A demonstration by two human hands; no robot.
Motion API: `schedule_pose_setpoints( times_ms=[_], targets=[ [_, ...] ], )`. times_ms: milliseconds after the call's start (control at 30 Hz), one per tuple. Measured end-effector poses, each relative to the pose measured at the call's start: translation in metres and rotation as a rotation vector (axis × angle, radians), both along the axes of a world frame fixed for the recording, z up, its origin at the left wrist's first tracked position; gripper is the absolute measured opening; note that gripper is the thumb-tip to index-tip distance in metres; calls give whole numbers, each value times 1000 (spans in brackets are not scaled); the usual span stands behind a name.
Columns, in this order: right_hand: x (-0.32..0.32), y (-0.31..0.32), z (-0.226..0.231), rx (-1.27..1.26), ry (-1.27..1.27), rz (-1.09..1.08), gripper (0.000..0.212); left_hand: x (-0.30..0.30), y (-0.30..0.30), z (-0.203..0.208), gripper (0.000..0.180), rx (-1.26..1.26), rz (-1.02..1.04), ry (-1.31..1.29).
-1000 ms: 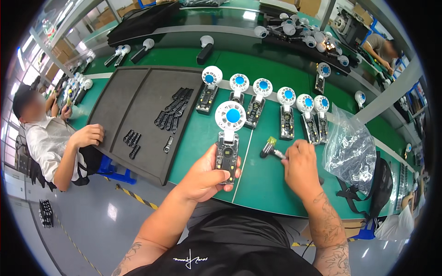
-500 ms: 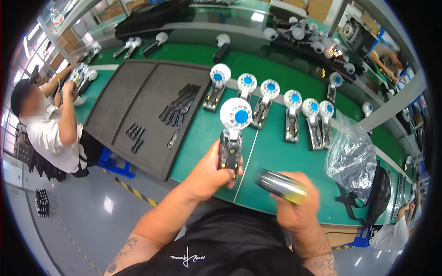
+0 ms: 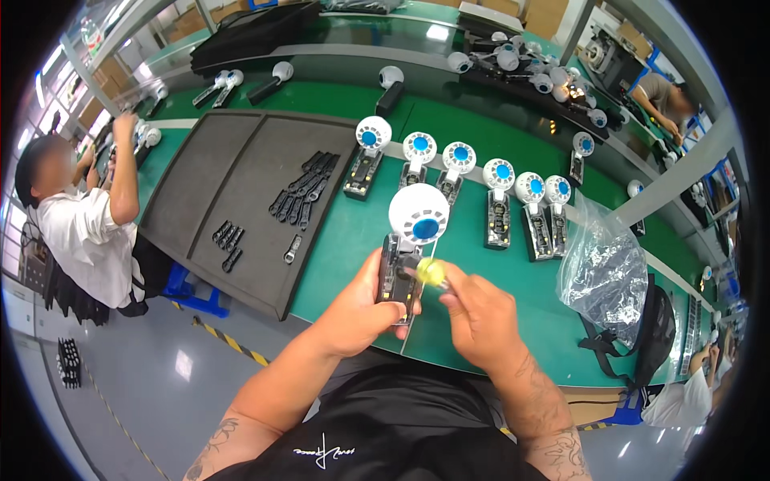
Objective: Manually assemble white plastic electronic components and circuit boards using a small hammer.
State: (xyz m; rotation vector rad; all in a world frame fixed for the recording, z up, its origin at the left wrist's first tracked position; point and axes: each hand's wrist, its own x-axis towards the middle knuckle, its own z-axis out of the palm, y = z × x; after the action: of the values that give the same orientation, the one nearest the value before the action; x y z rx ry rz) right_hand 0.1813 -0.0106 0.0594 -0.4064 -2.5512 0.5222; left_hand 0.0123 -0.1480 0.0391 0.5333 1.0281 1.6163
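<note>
Fan (image 3: 403, 255), long axis roughly 12-to-6, clamped in left hand's (image 3: 359, 311) fingers, lies at 10 o'clock from right hand's (image 3: 485, 319) fingers, closed on yellow tool (image 3: 431, 272).

A blurred yellow-ended mallet (image 3: 431, 272) seems to touch the dark-handled, white-headed fan (image 3: 412, 231), head outward.

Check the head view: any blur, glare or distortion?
Head view: the yellow-green tool in the right grip is smeared, its tip unclear against the white-headed device. Head view: bright glare on the grey floor, glints on the clear plastic bag. Head view: edges of the green bench bow; corners are black.
</note>
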Motion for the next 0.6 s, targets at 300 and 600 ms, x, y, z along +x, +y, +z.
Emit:
schedule_pose_setpoints(
  times_ms=[300, 600],
  targets=[
    [43, 20, -34, -275, -68, -224, 33, -11, -3, -25, 66, 116, 11, -230],
    [57, 15, -53, -127, -313, -318, 32, -16, 5, -32, 64, 152, -7, -251]
  ],
)
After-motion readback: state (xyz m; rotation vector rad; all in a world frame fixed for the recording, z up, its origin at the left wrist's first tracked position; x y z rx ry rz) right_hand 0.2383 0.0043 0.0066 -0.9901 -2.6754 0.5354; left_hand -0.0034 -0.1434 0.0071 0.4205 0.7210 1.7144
